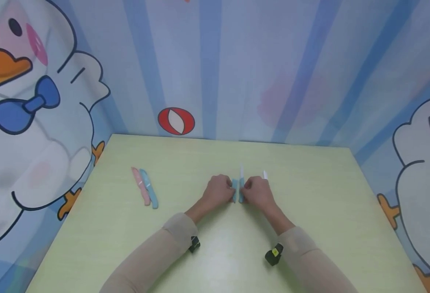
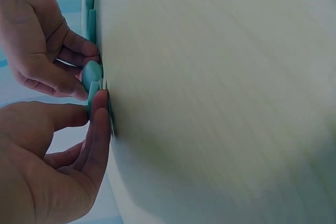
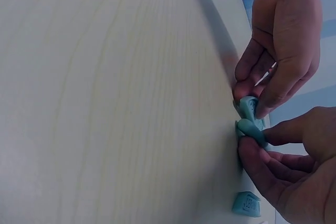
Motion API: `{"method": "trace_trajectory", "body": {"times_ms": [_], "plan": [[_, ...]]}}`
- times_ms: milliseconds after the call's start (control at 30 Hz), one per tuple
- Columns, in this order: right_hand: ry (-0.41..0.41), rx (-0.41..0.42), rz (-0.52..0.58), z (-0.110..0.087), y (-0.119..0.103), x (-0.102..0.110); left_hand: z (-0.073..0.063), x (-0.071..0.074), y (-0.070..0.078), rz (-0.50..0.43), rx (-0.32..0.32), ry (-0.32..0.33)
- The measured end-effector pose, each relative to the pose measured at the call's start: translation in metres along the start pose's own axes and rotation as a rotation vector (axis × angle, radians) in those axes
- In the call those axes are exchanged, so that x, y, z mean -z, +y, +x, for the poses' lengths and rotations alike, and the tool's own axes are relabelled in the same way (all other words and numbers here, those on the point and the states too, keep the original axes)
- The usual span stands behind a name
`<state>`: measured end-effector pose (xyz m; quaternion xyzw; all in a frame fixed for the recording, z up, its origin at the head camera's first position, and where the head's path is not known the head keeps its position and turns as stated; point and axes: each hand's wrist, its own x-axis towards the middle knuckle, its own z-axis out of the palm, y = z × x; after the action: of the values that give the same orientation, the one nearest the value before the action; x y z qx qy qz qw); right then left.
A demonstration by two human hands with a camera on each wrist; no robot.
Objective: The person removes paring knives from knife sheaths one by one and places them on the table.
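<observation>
Between its thumb and fingers, my left hand [image 1: 220, 190] pinches a short light-blue piece [image 1: 234, 190] that looks like a knife sheath. Close on its right, my right hand [image 1: 259, 192] pinches the light-blue handle of a small knife [image 1: 241, 194], whose whitish blade points away toward the back. The two pieces stand side by side with a narrow gap between them in the head view. Another whitish blade tip [image 1: 265, 175] shows just beyond the right hand, its lower part hidden. In the right wrist view a teal piece with lettering [image 3: 247, 204] lies beside the right hand.
A pink folded or sheathed knife [image 1: 141, 187] and a blue one [image 1: 149, 189] lie side by side on the left of the pale table [image 1: 193, 158]. A cartoon-printed cloth backdrop [image 1: 233, 73] rises at the table's back edge and sides.
</observation>
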<state>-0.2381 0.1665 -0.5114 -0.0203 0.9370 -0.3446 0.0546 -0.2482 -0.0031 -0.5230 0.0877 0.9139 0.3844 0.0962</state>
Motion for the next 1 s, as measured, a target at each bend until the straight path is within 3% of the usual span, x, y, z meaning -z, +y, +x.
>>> {"method": "trace_trajectory", "body": {"times_ms": [467,700,1000], "plan": [[0.017,0.028,-0.073,-0.0027,-0.0005,0.0022,0.0043,-0.0019,0.0081,0.055,0.093,-0.071],[0.041,0.072,-0.106,-0.0041,0.0003,0.0024,0.0048,-0.0034,0.007,0.052,0.094,-0.08],[0.025,0.061,-0.108,-0.0045,0.0003,0.0004,0.0024,-0.0032,0.0056,0.054,0.073,-0.064]]}}
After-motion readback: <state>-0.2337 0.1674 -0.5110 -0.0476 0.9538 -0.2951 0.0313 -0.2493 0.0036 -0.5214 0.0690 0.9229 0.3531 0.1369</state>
